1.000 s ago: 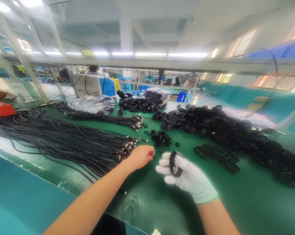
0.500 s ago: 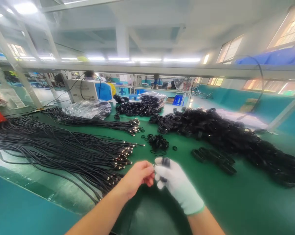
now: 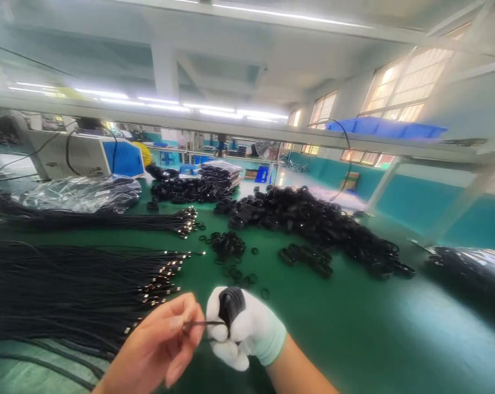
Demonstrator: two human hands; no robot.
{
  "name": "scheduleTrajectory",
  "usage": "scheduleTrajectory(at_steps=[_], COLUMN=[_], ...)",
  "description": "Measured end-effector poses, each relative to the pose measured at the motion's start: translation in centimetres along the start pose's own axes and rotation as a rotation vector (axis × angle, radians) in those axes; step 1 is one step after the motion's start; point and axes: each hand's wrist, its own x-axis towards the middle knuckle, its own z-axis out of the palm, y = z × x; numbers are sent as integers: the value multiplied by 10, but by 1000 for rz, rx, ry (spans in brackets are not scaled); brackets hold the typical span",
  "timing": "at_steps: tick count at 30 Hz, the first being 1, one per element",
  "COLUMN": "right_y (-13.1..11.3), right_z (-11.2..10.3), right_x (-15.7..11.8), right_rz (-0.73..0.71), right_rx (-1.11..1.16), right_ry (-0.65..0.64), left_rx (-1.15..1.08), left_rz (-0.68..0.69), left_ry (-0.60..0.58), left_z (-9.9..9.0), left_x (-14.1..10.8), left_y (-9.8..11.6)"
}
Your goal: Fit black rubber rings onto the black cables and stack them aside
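My left hand [image 3: 165, 334], bare, pinches a thin black strip [image 3: 206, 323] between thumb and fingertips. The strip runs taut and level to my right hand [image 3: 247, 328], which wears a white glove. Gloved fingers are closed around a bundle of black loops [image 3: 231, 304], standing out between index finger and thumb. Whether the strip belongs to that bundle I cannot tell. Just beyond my hands, a few thin black rings [image 3: 239, 275] lie on the green tabletop [image 3: 313, 323]. Behind them is a small heap of similar rings [image 3: 227, 244].
Black cables [image 3: 67, 284] with metal plugs stretch across the left side. A large heap of black coils [image 3: 313, 216] spreads behind and right, with a smaller group [image 3: 307, 258] before it. Clear plastic bags [image 3: 83, 192] and a blue-and-white machine [image 3: 87, 156] stand back left. A shelf beam [image 3: 214, 128] crosses overhead.
My view has swung right. My hands have moved a little apart, and the black strip now stretches between them. The bundle in my gloved hand has turned, showing more of its loops.
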Motion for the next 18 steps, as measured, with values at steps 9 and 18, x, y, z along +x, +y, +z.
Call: scheduleTrajectory(at_steps=[9, 18], right_y=[-3, -7], right_z=[11, 21], right_x=[-7, -3], right_rz=[12, 71], right_rx=[-270, -629], right_ry=[203, 495], left_rx=[986, 1192], left_rz=[-162, 35], left_ry=[-266, 74], left_z=[-1, -3], left_x=[7, -1], left_y=[35, 34])
